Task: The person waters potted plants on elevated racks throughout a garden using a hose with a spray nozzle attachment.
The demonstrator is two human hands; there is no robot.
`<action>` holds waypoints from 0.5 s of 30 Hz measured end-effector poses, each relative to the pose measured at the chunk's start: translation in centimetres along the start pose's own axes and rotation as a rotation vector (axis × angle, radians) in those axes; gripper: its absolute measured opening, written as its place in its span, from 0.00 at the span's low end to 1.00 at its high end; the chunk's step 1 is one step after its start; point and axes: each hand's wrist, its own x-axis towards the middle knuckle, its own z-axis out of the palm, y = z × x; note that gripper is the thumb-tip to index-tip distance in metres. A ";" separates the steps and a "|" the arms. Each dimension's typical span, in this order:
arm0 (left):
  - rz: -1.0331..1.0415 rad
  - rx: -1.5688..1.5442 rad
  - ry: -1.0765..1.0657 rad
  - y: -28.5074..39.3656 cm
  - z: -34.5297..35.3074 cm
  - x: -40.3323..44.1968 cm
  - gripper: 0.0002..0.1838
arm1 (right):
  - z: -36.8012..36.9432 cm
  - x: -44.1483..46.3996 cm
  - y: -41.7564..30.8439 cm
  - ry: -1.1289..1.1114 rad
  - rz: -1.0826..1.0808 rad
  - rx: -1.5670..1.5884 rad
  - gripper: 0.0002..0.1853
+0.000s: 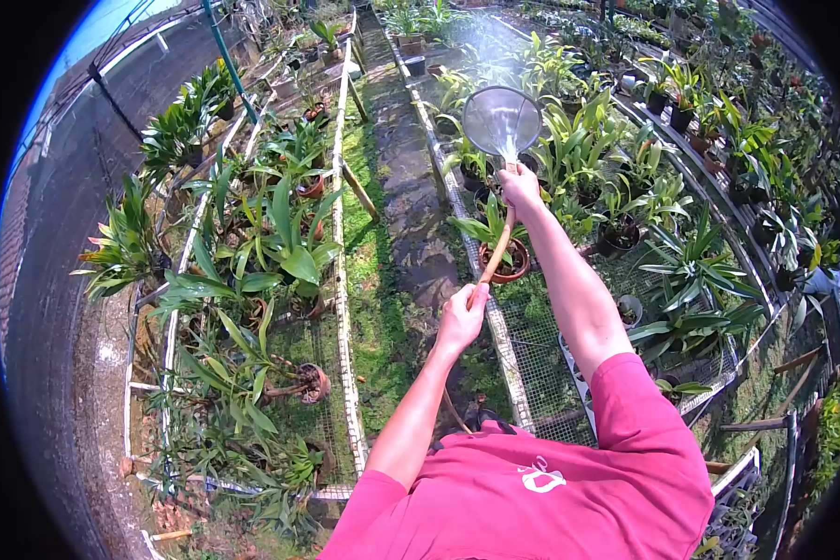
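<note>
Holds hose [500, 250] in right hand [523, 186], near round mesh [485, 117] and spray [509, 147], and in left hand [461, 320] farther back, between potted plants [299, 265]. Looks pliable; probably water-weighted, slippery when wet; best gripped just behind mesh.

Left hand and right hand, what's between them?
In the head view, a tan hose runs between the left hand and the right hand; behind it in the picture is a potted plant.
</note>
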 end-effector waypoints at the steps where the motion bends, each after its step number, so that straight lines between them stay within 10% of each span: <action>1: -0.002 0.000 -0.010 -0.3 0.0 -0.1 0.25 | -0.2 0.1 0.4 0.017 -0.011 -0.030 0.07; 15: 0.076 -0.042 -0.071 -3.3 0.8 -2.2 0.21 | -4.4 -3.9 3.3 0.152 0.086 0.058 0.10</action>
